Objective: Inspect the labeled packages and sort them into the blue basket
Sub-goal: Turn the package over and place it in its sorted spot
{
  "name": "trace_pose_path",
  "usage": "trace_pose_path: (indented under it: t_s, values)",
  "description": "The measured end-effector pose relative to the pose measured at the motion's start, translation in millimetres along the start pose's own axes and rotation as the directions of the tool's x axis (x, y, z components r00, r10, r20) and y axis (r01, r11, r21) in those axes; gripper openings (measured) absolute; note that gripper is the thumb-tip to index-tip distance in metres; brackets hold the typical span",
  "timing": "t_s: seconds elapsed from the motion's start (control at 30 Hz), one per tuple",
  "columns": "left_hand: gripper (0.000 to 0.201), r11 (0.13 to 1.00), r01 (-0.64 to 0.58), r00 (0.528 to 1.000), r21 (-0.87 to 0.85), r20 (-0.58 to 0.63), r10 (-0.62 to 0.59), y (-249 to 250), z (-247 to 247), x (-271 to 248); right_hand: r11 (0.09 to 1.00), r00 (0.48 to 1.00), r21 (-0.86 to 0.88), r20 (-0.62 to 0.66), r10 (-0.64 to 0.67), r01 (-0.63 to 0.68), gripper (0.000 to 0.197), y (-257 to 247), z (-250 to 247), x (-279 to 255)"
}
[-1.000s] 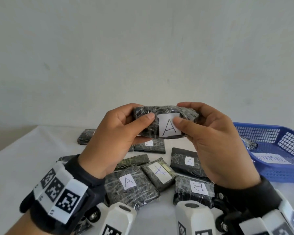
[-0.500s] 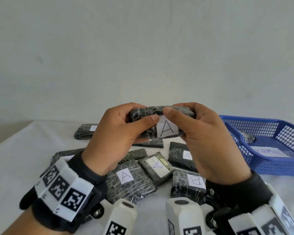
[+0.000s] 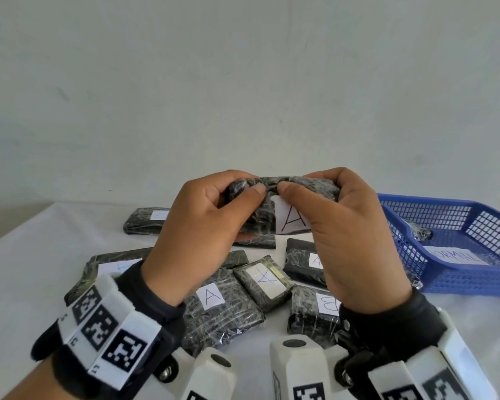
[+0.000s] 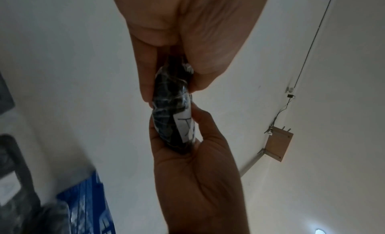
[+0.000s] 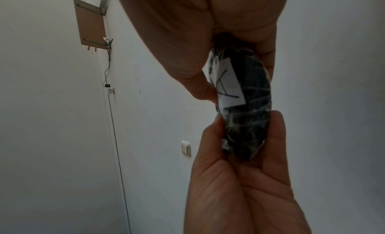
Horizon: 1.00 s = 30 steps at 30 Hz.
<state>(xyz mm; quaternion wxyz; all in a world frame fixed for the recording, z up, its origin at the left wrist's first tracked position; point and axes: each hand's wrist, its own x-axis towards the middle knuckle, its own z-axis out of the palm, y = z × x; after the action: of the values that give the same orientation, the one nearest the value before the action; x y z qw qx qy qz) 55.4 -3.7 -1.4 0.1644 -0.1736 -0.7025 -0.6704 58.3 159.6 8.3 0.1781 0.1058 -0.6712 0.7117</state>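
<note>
1. Head view is showing the blue basket (image 3: 456, 272), a plastic mesh tray sitting at the right on the bench (image 3: 26, 269); one dark wrapped package (image 3: 420, 232) and a white paper slip are lying inside it.
2. Both hands are gripping the held package (image 3: 283, 209) above the bench: left hand (image 3: 202, 235) and right hand (image 3: 350, 235) are pinching its top edge, thumbs almost meeting.
3. Crinkled clear film is covering its black, bent body; its white label (image 3: 293, 219) is reading A.
4. Wrist views are showing its thin edge; only the head view is showing the other packages (image 3: 223, 310) lying below.
</note>
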Motion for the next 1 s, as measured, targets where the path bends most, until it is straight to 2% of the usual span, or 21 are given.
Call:
trace_pose_path:
  t_s: [0.1,0.2,0.3,0.43,0.5,0.63,0.7,0.77,0.87,0.93,1.0]
  values:
    - [0.014,1.000,-0.005,1.000,-0.025,-0.024,0.004,0.8,-0.1,1.0,0.996,0.998,0.083,0.045,0.036,-0.040,0.023,-3.6,-3.3,0.2]
    - [0.017,0.999,0.016,1.000,-0.045,0.019,-0.015,2.0,2.8,-2.1,0.987,0.999,0.155,0.017,0.032,-0.034,0.016,-2.3,-4.6,2.8]
    - [0.020,0.998,0.025,1.000,-0.058,0.005,-0.025,0.1,1.8,0.2,0.973,0.999,0.229,0.034,0.025,-0.032,0.005,-2.6,-5.4,3.8]
    - [0.019,0.977,0.090,0.996,-0.193,0.022,-0.087,6.0,-5.2,3.3,0.957,0.997,0.287,0.077,0.017,-0.038,0.017,-6.5,-10.4,4.8]
    - [0.021,0.974,0.106,0.994,-0.198,0.038,-0.100,6.3,-6.7,3.8,0.952,0.996,0.303,0.083,0.017,-0.042,0.018,-6.8,-11.0,5.3]
    - [0.026,0.973,0.098,0.994,-0.209,-0.016,-0.104,2.7,-10.3,7.7,0.918,0.990,0.383,0.134,0.053,-0.101,0.021,-10.3,-13.3,4.2]
    - [0.021,0.964,0.120,0.993,-0.237,0.013,-0.120,4.6,-11.6,7.4,0.935,0.990,0.344,0.132,0.046,-0.090,0.022,-10.7,-15.0,5.1]
    - [0.024,0.969,0.121,0.992,-0.216,0.056,-0.111,4.5,-10.5,5.8,0.946,0.993,0.313,0.105,0.053,-0.084,0.023,-8.3,-15.9,6.4]
    - [0.023,0.971,0.113,0.994,-0.209,0.026,-0.110,1.4,-9.6,7.2,0.942,0.989,0.321,0.132,0.063,-0.103,0.018,-5.5,-16.7,7.6]
    - [0.021,0.966,0.117,0.993,-0.232,0.011,-0.117,1.1,-12.7,8.7,0.944,0.984,0.310,0.169,0.058,-0.109,0.032,-5.5,-15.7,6.1]
    - [0.025,0.969,0.122,0.992,-0.215,0.037,-0.117,1.9,-16.2,8.6,0.960,0.986,0.267,0.160,0.046,-0.088,0.031,-5.5,-13.2,5.5]
